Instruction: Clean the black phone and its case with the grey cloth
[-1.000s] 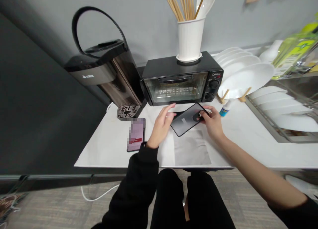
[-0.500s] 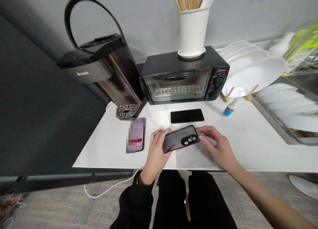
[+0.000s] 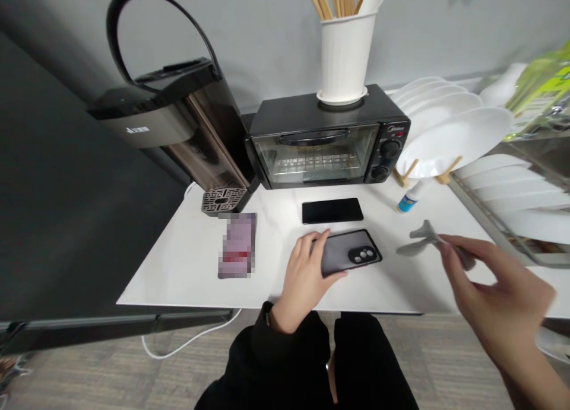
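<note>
A dark phone point(image 3: 351, 254) lies camera side up on the white table point(image 3: 187, 261). My left hand point(image 3: 307, 276) grips its left end and holds it flat. My right hand point(image 3: 494, 291) is raised off to the right and pinches a crumpled grey cloth point(image 3: 423, 237) between its fingers. A second black phone point(image 3: 332, 210) lies screen down just behind, in front of the toaster oven point(image 3: 327, 140). Another phone with a blurred screen point(image 3: 237, 244) lies to the left.
A black water boiler point(image 3: 169, 119) stands at the back left. A white holder with chopsticks point(image 3: 345, 54) sits on the oven. White plates point(image 3: 449, 131) lean in a rack at the right, by a dish drainer point(image 3: 512, 190). A small spray bottle point(image 3: 407, 197) lies nearby.
My right hand lifted the grey cloth off the table and swung it right. The dark phone was set down flat on the table, my left hand still on it.
</note>
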Demonstrator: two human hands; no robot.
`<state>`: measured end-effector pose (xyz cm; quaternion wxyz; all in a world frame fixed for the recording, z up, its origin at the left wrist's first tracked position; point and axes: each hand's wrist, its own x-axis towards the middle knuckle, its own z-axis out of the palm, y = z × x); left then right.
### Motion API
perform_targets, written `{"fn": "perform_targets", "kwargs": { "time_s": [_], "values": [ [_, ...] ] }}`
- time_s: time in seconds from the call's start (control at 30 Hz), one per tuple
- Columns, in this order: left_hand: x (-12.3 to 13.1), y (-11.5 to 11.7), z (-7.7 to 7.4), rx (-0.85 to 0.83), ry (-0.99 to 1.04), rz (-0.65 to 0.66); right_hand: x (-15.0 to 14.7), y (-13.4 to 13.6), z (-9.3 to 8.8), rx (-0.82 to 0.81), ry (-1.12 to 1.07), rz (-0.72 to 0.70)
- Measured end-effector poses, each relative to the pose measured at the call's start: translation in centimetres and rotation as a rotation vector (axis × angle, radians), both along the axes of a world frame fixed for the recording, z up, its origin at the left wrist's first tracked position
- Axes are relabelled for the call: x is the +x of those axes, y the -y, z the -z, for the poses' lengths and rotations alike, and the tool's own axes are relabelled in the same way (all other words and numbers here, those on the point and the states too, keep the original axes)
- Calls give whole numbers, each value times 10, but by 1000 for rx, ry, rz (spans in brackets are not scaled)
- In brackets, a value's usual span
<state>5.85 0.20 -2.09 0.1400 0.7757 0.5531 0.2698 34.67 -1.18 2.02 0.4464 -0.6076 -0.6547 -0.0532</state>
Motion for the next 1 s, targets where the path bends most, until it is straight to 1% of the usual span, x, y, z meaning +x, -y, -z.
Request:
{"fn": "perform_targets", "kwargs": {
  "time_s": [0.03, 0.07, 0.13, 0.17, 0.2, 0.27, 0.33, 0.4, 0.47, 0.57, 0.63, 0.7, 0.77, 0.83, 0.9, 0.93, 1.0],
  "values": [
    [6, -1, 1, 2, 8, 36, -6, -2, 0, 43, 63, -57],
    [9, -1, 2, 2, 17, 69, -14, -7, 3, 58, 146, -144],
    [9, 0, 2, -14, 39, 112, -28, -16, 16, 9, 313, -306],
    [6, 0, 1, -33, 54, 121, -35, -20, 25, -34, 374, -349],
    [0, 1, 1, -56, 74, 123, -39, -23, 33, -77, 411, -372],
    [-12, 2, -1, -98, 115, 135, -44, -22, 46, -140, 418, -386],
    [-22, 2, -3, -106, 143, 136, -42, -15, 52, -165, 400, -386],
    [-27, 1, -4, -102, 149, 127, -39, -7, 54, -172, 397, -382],
    [-26, -1, -4, -100, 137, 124, -39, -1, 54, -177, 401, -368],
    [-20, -2, -2, -79, 107, 133, -56, 6, 53, -188, 408, -375],
    [-18, -2, -1, -63, 91, 144, -77, 10, 52, -207, 404, -465],
    [-18, -2, 0, -71, 84, 164, -100, 12, 50, -241, 379, -602],
    [-21, -1, 1, -88, 77, 170, -113, 13, 48, -266, 346, -717],
    [-23, 1, 1, -89, 64, 159, -110, 13, 46, -263, 333, -773],
    [-25, 2, 1, -86, 48, 151, -90, 12, 46, -247, 352, -774],
    [-25, 3, 1, -88, 42, 153, -76, 10, 46, -238, 369, -745],
    [-24, 4, 0, -100, 38, 162, -46, 7, 48, -210, 411, -622]
  ]
}}
